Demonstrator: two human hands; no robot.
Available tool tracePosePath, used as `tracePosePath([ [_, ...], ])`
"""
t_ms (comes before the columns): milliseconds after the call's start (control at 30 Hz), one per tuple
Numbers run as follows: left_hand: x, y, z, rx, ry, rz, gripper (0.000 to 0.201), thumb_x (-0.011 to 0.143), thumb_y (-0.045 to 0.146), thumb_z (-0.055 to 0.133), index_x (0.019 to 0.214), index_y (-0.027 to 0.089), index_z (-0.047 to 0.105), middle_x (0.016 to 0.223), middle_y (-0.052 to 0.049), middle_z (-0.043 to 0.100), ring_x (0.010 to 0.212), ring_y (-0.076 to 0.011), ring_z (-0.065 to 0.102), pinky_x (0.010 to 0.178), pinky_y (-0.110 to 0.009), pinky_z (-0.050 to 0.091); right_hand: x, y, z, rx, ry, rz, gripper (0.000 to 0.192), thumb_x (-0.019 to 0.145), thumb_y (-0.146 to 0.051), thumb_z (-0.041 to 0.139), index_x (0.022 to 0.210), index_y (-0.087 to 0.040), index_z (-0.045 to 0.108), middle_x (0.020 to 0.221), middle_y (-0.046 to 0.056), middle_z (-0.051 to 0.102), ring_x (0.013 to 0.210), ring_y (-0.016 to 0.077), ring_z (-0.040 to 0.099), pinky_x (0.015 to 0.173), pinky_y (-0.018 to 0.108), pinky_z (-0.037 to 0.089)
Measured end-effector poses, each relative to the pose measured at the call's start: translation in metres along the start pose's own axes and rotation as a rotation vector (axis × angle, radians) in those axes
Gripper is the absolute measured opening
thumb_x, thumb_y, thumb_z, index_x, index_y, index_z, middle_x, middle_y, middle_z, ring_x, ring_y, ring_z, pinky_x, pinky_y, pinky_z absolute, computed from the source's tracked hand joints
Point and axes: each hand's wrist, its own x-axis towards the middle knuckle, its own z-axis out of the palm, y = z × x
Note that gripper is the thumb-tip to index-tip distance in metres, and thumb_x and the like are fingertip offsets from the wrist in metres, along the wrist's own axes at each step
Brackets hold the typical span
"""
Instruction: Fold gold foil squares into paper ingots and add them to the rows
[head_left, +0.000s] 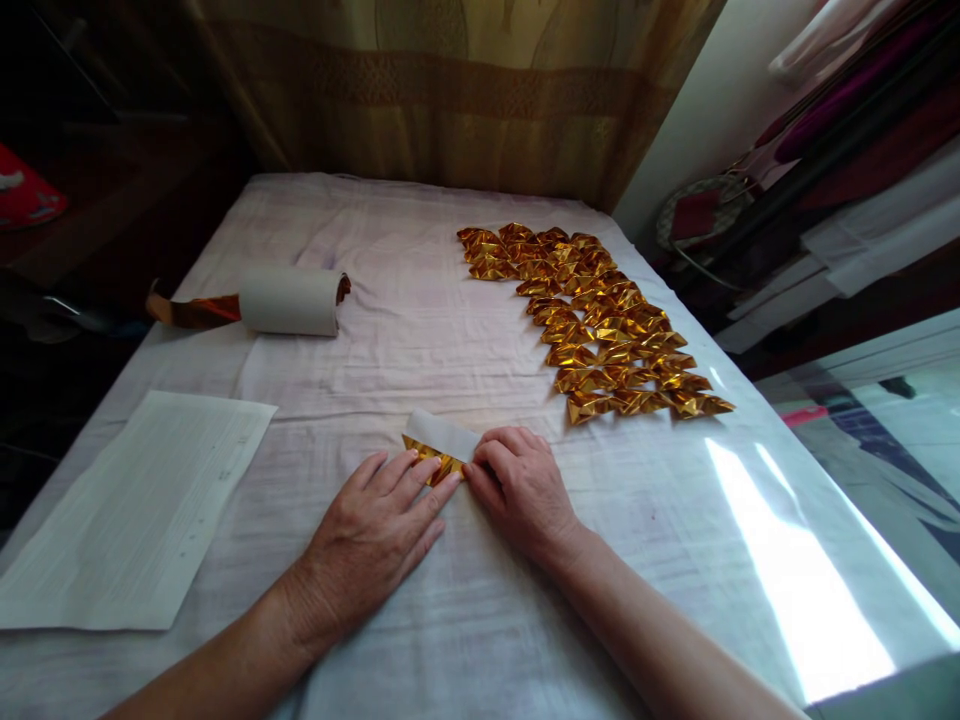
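Note:
A small sheet of gold foil paper [442, 436] lies on the cloth in front of me, its white back up at the far side and a gold strip folded over along the near edge. My left hand [375, 530] rests flat on the gold strip, fingers stretched out and a little apart. At the right end of the sheet, my right hand [529, 490] pinches the paper between thumb and curled fingers. Part of the folded edge is hidden under both hands.
Rows of folded gold foil pieces [600, 330] stand at the back right. A roll with a white outside [289, 303] and a loose gold tail lies at the back left. A printed paper sheet [150, 510] is at the left. Sunlight falls on the bed-like cloth surface [660, 560].

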Motion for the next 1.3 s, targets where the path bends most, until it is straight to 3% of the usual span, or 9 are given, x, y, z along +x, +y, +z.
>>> tracePosePath([
  [600,0.0,0.004,0.003,0.023,-0.057,-0.046,0.038,0.097,0.032,0.049,0.133,0.025,0.059,0.13,-0.003,0.065,0.12,-0.0254,0.055,0.107,-0.046,0.031,0.001,-0.004,-0.002,0.061,-0.032,0.046,0.007,0.09,-0.027,0.062,0.087,-0.021,0.06,0.096,0.006,0.064,0.09,0.0232,0.055,0.078,0.038,0.037],
  [1000,-0.006,-0.011,-0.003,0.002,-0.02,0.056,0.034,0.099,0.038,0.048,0.127,0.026,0.063,0.131,-0.004,0.066,0.121,-0.0231,0.056,0.11,-0.042,0.028,0.0,0.002,0.0,0.112,-0.026,0.024,0.011,0.092,-0.017,0.053,0.088,-0.021,0.063,0.098,0.005,0.065,0.09,0.0206,0.055,0.078,0.034,0.036],
  [1300,0.0,-0.001,-0.006,0.023,-0.059,0.009,0.035,0.096,0.036,0.054,0.127,0.023,0.062,0.128,-0.007,0.066,0.118,-0.0245,0.057,0.106,-0.042,0.034,-0.008,-0.001,0.001,-0.008,0.075,-0.212,0.017,0.095,-0.016,0.052,0.095,-0.022,0.068,0.096,0.004,0.068,0.087,0.0182,0.056,0.079,0.032,0.039],
])
